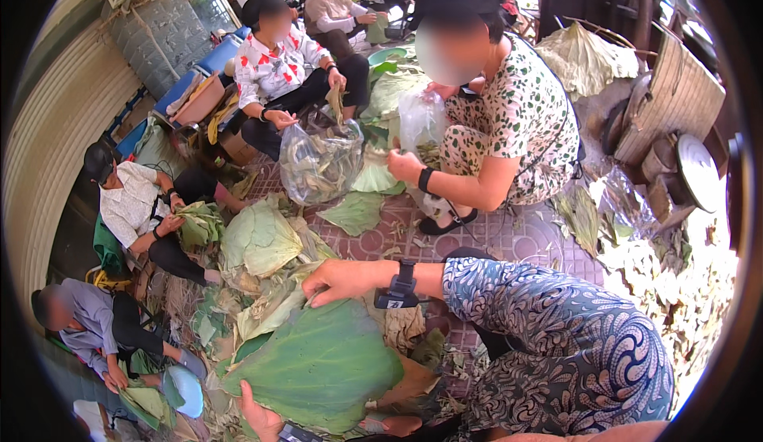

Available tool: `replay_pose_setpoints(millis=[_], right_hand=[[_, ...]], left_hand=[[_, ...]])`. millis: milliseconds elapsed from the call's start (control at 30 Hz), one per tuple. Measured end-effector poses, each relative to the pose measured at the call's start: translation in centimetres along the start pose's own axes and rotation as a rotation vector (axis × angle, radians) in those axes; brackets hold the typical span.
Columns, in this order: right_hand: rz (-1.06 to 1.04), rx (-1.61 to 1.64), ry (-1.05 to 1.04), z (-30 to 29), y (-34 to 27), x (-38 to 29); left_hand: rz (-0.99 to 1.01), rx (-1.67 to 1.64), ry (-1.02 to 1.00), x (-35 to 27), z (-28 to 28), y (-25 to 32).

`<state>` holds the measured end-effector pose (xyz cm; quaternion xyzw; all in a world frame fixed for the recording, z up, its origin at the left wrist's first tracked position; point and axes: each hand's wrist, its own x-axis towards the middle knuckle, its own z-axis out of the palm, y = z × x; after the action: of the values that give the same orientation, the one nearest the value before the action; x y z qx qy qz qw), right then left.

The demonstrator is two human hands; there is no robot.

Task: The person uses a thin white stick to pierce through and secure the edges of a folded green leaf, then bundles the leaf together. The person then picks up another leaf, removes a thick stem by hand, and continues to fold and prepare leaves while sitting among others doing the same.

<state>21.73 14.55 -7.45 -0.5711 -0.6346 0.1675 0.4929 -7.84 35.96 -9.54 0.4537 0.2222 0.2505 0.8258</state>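
Observation:
A large green lotus leaf (322, 364) lies spread before me. My right hand (337, 281) pinches its upper edge between thumb and fingers, with a dark device strapped at the wrist. At the bottom of the view my left hand (259, 415) holds the leaf's lower left edge, thumb on top; its other fingers are hidden beneath. Under and behind this leaf is a heap of paler, drier leaves (262, 242). Brown, dry leaf pieces (405, 323) show past its right side.
Several people sit around the heap. One crouching person (518, 126) holds a clear plastic bag (420, 120). A bag of dried leaf pieces (322, 162) stands on the tiled floor (495, 233). A light-blue basin (185, 391) lies lower left. Scraps (667, 311) cover the right.

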Motion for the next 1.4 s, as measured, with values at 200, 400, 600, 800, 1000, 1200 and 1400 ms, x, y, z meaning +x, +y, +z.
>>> replay_pose_setpoints(millis=[200, 400, 600, 800, 1000, 1200, 1400], right_hand=[[0.145, 0.083, -0.05, -0.8, -1.0, -0.5], [0.086, -0.084, -0.082, -1.1, 0.3, -0.8], [0.203, 0.127, -0.093, -1.3, -0.6, -0.3], [0.244, 0.262, -0.045, -1.6, -0.7, -0.2], [0.295, 0.449, 0.043, -1.6, 0.7, -0.2], [0.312, 0.614, 0.208, -0.7, 1.6, 0.1], [0.343, 0.443, 0.34, -0.5, 1.0, 0.3]], left_hand=[[0.06, 0.089, 0.113, -0.1, -1.0, 0.1], [0.052, 0.043, 0.175, 0.0, -0.6, 0.0], [0.0, 0.039, 0.074, -0.6, -0.4, 0.9], [-0.072, -0.045, 0.074, -0.6, -0.8, 1.1], [0.037, 0.044, 0.129, -0.9, -0.2, 0.6], [0.131, -0.016, 0.209, -1.2, 2.2, 0.4], [0.109, -0.057, 0.149, -1.0, 2.3, 0.2]])
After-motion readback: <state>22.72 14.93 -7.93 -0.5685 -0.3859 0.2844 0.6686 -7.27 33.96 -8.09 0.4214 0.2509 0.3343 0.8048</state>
